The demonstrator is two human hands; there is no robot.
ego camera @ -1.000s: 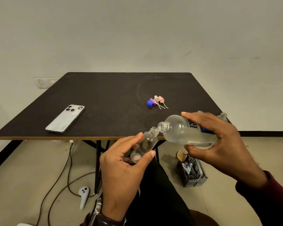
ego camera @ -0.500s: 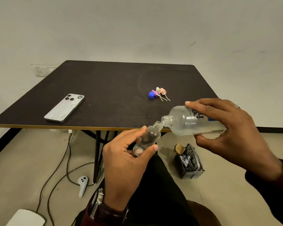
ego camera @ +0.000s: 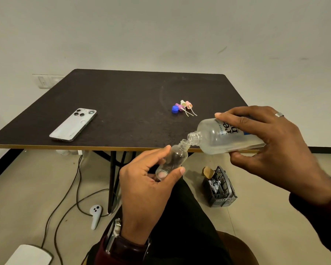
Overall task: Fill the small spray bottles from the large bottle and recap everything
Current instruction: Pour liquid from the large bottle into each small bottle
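Beyond my fingers stood the dark table (ego camera: 134, 96), bearing a phone (ego camera: 73, 126), a blue cap (ego camera: 174, 109) and three spray tops (ego camera: 185, 106).

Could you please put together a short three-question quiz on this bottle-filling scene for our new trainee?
1. True or false: the large bottle in the right hand is capped.
2. Which hand holds the small spray bottle? A) the left hand B) the right hand C) neither; it stands on the table
3. Fill in: the loose caps lie on the table beside a ____ screw cap.

Key:
1. False. Its threaded neck is open and tipped toward the small bottle's mouth.
2. A. The grip wraps the lower body, with the bottle tilted.
3. Blue.
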